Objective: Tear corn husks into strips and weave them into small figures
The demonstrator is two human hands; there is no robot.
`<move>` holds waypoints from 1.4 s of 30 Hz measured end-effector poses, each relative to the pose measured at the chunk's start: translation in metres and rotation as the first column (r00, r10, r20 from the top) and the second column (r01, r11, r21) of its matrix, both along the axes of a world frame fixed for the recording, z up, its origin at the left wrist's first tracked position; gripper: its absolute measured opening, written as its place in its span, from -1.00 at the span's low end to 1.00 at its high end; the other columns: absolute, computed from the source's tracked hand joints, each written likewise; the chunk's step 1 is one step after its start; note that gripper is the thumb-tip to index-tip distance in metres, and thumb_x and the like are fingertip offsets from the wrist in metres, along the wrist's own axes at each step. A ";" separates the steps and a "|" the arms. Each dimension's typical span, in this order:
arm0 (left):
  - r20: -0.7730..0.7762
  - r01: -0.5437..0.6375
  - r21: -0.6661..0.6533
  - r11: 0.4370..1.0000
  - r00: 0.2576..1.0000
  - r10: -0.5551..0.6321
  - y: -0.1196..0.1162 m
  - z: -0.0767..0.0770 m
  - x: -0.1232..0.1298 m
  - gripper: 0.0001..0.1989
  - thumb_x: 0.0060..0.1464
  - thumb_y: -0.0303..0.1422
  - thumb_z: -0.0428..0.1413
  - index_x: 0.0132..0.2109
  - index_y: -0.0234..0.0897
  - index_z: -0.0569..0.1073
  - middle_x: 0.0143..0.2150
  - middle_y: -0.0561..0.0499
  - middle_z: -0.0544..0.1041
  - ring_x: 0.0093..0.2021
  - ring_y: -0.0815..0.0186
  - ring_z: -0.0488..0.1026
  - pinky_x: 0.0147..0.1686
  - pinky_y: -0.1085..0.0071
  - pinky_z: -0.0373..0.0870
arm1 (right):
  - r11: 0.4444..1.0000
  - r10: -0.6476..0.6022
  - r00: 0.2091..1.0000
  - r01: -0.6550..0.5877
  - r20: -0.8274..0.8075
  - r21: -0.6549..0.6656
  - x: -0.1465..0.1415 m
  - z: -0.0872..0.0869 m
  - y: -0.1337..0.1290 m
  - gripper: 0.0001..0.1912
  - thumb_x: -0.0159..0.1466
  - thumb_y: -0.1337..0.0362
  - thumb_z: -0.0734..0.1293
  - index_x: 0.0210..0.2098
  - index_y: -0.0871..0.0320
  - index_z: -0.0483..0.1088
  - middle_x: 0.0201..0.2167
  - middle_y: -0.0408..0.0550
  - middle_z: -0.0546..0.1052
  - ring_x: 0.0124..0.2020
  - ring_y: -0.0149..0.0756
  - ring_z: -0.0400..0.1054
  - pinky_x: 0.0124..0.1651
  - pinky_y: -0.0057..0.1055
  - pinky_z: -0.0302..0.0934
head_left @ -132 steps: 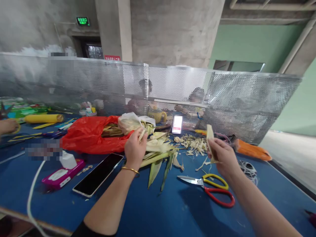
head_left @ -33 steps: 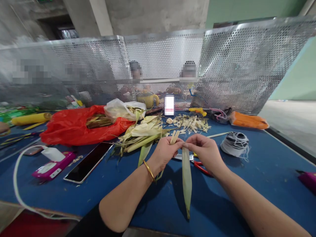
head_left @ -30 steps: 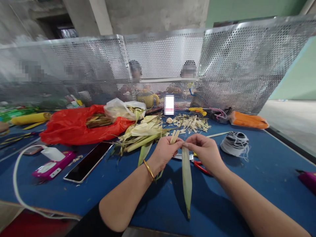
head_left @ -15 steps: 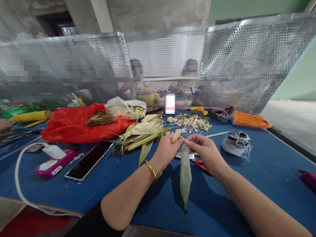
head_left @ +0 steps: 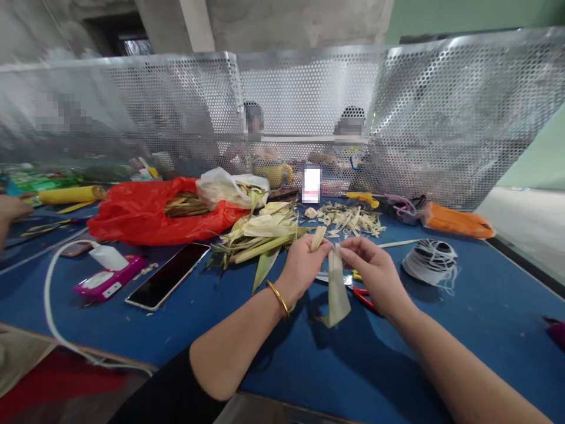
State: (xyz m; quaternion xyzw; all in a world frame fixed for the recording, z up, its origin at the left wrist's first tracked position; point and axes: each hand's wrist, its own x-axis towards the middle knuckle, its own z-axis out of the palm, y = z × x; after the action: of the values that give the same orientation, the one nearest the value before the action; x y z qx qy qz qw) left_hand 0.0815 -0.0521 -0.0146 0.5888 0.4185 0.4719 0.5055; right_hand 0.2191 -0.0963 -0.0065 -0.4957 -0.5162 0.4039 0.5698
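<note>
At the far left I see the hand of another person (head_left: 15,209), near a yellow roll (head_left: 70,195). Next comes the purple power strip (head_left: 110,285) with a white plug (head_left: 107,257) on it. The red bag (head_left: 132,213) lies open behind the black phone (head_left: 168,277), and dry leaves show inside it. To the right of them is the pile of husks (head_left: 267,232), on the blue tabletop (head_left: 282,365).

My left hand (head_left: 304,266) is closed on a folded strip (head_left: 318,238), which points up from the fingers. Just beside it, the pale husk (head_left: 338,291) hangs down between my two hands, above the tabletop. My right hand (head_left: 375,274) holds its upper end in a narrow pinch of thumb and finger. The scissors (head_left: 362,296) lie partly hidden behind this husk and my right hand. Behind the hands there are scattered shavings (head_left: 353,219). Farther right stand the spool of white string (head_left: 430,264) and, behind it, an orange packet (head_left: 459,221).
</note>
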 end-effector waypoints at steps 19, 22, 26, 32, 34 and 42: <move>0.119 0.104 -0.088 0.991 0.989 -0.093 -0.007 -0.001 0.007 -0.71 0.06 -0.21 0.08 -0.51 -0.25 0.25 -0.67 0.18 0.18 -0.68 0.49 0.09 -0.67 0.53 0.01 | 0.965 -0.143 0.970 0.091 0.199 0.247 -0.003 -0.012 -0.003 -0.84 0.18 0.23 0.34 -0.47 0.14 0.31 -0.55 -0.22 0.31 -0.50 -0.43 0.14 -0.43 -0.47 0.06; 0.081 0.044 -0.089 0.995 0.996 -0.036 -0.003 -0.004 0.005 -0.68 0.04 -0.19 0.09 -0.54 -0.25 0.25 -0.68 0.15 0.21 -0.68 0.48 0.11 -0.65 0.52 0.02 | 0.922 -0.213 0.947 0.114 0.239 0.370 -0.004 -0.010 -0.009 -0.90 0.21 0.27 0.32 -0.42 0.12 0.32 -0.50 -0.20 0.35 -0.46 -0.41 0.19 -0.37 -0.46 0.10; 0.094 0.016 -0.124 0.992 0.996 -0.004 0.000 -0.002 0.004 -0.68 0.04 -0.21 0.09 -0.56 -0.25 0.25 -0.68 0.14 0.23 -0.68 0.48 0.12 -0.65 0.52 0.02 | 0.927 -0.159 0.966 0.076 0.203 0.368 -0.005 -0.007 -0.011 -0.92 0.21 0.25 0.33 -0.36 0.11 0.35 -0.46 -0.17 0.39 -0.42 -0.38 0.25 -0.33 -0.44 0.15; 0.162 0.023 -0.152 0.988 0.987 0.002 -0.002 0.003 0.005 -0.75 0.06 -0.32 0.05 -0.54 -0.24 0.23 -0.69 0.19 0.17 -0.71 0.50 0.05 -0.69 0.53 -0.02 | 0.995 0.058 0.990 -0.067 0.127 0.071 -0.005 -0.009 -0.002 -0.79 0.10 0.14 0.40 -0.44 0.16 0.40 -0.53 -0.16 0.41 -0.49 -0.38 0.24 -0.42 -0.46 0.14; 0.196 0.073 -0.159 0.985 0.980 -0.041 -0.003 0.003 0.005 -0.74 0.06 -0.32 0.06 -0.54 -0.24 0.23 -0.69 0.20 0.16 -0.71 0.51 0.04 -0.69 0.54 -0.02 | 0.998 0.044 0.995 -0.048 0.094 0.035 -0.005 -0.011 -0.001 -0.77 0.09 0.12 0.40 -0.48 0.16 0.38 -0.57 -0.18 0.38 -0.52 -0.40 0.21 -0.46 -0.47 0.10; 0.225 0.074 -0.189 0.979 0.974 -0.030 -0.003 0.003 0.005 -0.76 -0.04 -0.27 0.17 -0.52 -0.29 0.32 -0.69 0.19 0.20 -0.69 0.53 0.05 -0.68 0.55 -0.05 | 0.985 -0.027 0.993 0.006 0.118 0.174 -0.009 -0.010 -0.006 -0.83 0.18 0.17 0.35 -0.45 0.14 0.37 -0.51 -0.17 0.43 -0.45 -0.37 0.26 -0.37 -0.45 0.14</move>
State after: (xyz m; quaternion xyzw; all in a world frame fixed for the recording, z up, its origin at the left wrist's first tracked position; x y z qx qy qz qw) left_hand 0.0865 -0.0551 -0.0120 0.4908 0.3885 0.4775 0.6166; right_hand 0.2098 -0.1026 -0.0162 -0.4718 -0.5785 0.3222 0.5822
